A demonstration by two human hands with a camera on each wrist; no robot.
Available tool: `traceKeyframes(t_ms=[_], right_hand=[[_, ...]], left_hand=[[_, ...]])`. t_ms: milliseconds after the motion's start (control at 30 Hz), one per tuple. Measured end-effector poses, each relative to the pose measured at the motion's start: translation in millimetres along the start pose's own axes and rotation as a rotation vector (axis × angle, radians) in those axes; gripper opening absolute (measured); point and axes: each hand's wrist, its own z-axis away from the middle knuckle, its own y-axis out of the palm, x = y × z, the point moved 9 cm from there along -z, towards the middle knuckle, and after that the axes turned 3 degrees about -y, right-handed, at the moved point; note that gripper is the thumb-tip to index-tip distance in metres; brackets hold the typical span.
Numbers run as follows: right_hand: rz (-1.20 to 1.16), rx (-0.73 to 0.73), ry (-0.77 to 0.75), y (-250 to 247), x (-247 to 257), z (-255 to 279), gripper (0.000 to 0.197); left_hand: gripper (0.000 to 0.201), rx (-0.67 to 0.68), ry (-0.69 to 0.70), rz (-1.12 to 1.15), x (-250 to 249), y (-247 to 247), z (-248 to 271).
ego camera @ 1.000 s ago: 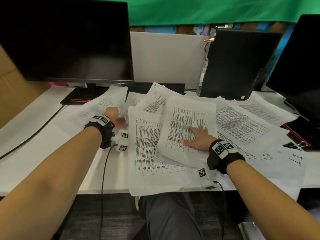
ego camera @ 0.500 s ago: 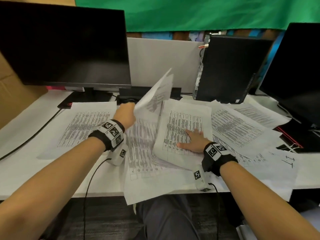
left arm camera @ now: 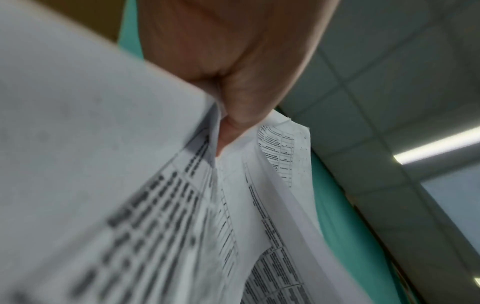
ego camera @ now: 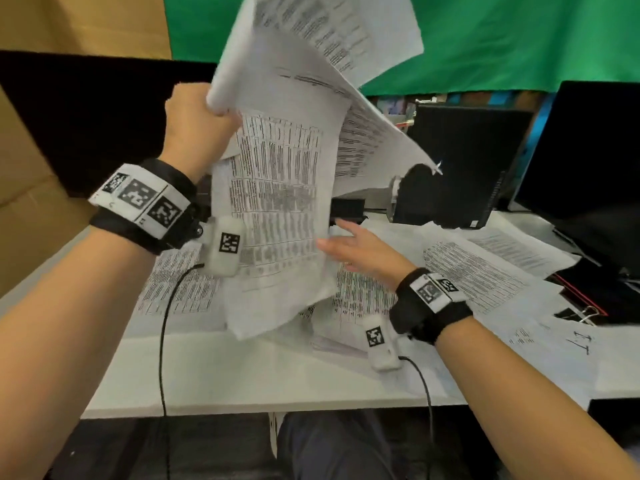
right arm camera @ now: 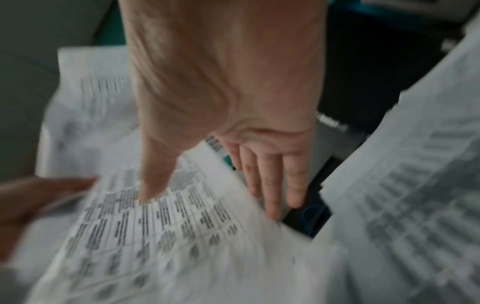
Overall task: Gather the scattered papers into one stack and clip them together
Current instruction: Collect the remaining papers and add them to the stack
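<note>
My left hand (ego camera: 201, 126) is raised high above the desk and grips a bunch of printed sheets (ego camera: 277, 188) by their upper edge; they hang and fan out in the air. The left wrist view shows the fingers (left arm camera: 233, 115) pinching these papers (left arm camera: 161, 205). Lower down, my right hand (ego camera: 349, 244) reaches forward with straight fingers, its thumb on the hanging sheets (right arm camera: 161, 222) and its fingers (right arm camera: 272, 185) spread beyond their edge. More printed papers (ego camera: 478, 271) lie scattered on the white desk (ego camera: 277, 375). A binder clip (ego camera: 585, 315) lies at the right.
A black monitor (ego camera: 86, 126) stands at the back left, a black computer case (ego camera: 460, 168) at the back centre, and another monitor (ego camera: 588, 161) at the right. A sheet (ego camera: 176, 285) lies on the left of the desk. Cables hang from both wristbands over the front edge.
My left hand has lifted the sheets from the desk to well above it. My right hand has left the pile it pressed and moved forward against the hanging sheets.
</note>
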Motion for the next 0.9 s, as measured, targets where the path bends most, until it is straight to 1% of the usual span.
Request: traceKeyframes(t_ms=[33,67,100,133,167,200,233,267,300,333,400,467,500,567,600,633,700,733,767,833,900], right_hand=[[-0.093,-0.021,-0.055,5.1,15.8,3.1,0.059],[-0.118,-0.062,-0.097,4.0,23.7,2.7,0.047],[-0.118,-0.110,-0.132,1.0,31.5,6.3,0.040],[-0.096,-0.142,-0.134,-3.9,28.5,6.1,0.034],[-0.086,-0.151,-0.127,-8.2,23.0,6.8,0.027],[-0.078,-0.152,-0.091,-13.5,11.0,6.5,0.020],[-0.087,-0.161,-0.049,-18.5,0.6,9.0,0.016],[-0.089,-0.184,0.007,-24.6,-11.7,11.4,0.017],[-0.090,-0.217,0.053,-31.9,-23.9,12.7,0.021],[-0.080,-0.243,0.096,-37.2,-32.8,15.3,0.024],[-0.063,-0.293,0.163,-46.1,-50.9,15.9,0.025],[-0.104,-0.338,0.190,-54.0,-64.7,15.6,0.027],[-0.133,-0.394,0.190,-60.6,-68.5,17.0,0.024],[-0.194,-0.544,0.200,-76.7,-77.1,23.7,0.019],[-0.224,-0.614,0.215,-84.1,-84.9,26.0,0.021],[-0.256,-0.651,0.235,-86.4,-89.8,28.8,0.023],[-0.337,-0.662,0.283,-88.4,-111.3,23.2,0.040],[-0.390,-0.667,0.308,-87.1,-120.7,20.6,0.044],[-0.415,-0.673,0.333,-85.7,-125.4,20.2,0.045],[-0.334,-0.693,0.387,-87.7,-128.1,22.3,0.042],[-0.210,-0.769,0.434,-98.6,-133.8,26.0,0.045]], left_hand=[[0.016,0.020,-0.067,0.114,13.9,6.5,-1.9],[0.008,0.050,-0.170,0.234,32.5,15.4,-0.3],[0.006,0.092,-0.283,0.341,56.2,27.0,5.8],[0.003,0.142,-0.412,0.427,83.4,42.1,15.6],[0.006,0.203,-0.567,0.500,112.1,56.1,33.4],[0.017,0.265,-0.719,0.533,137.8,70.4,56.8],[0.030,0.321,-0.808,0.528,154.4,81.8,80.5],[0.040,0.364,-0.866,0.513,164.9,93.3,104.1],[0.044,0.384,-0.906,0.494,174.5,103.1,124.7],[0.044,0.373,-0.963,0.563,178.1,113.1,145.1],[0.035,0.346,-1.026,0.680,183.9,128.7,176.4],[0.024,0.318,-1.139,0.770,186.5,140.9,193.7],[0.020,0.309,-1.194,0.805,189.5,142.8,199.6],[0.014,0.311,-1.243,0.806,200.3,147.3,205.1],[0.013,0.334,-1.251,0.805,202.5,149.7,206.9],[0.014,0.356,-1.247,0.806,204.0,150.9,208.3],[0.020,0.412,-1.217,0.764,199.2,151.3,209.7],[0.021,0.423,-1.201,0.738,198.9,152.1,209.4],[0.021,0.437,-1.215,0.737,198.5,153.3,212.1],[0.021,0.448,-1.266,0.761,194.2,154.9,220.2],[0.016,0.472,-1.276,0.734,192.7,153.7,224.2]])
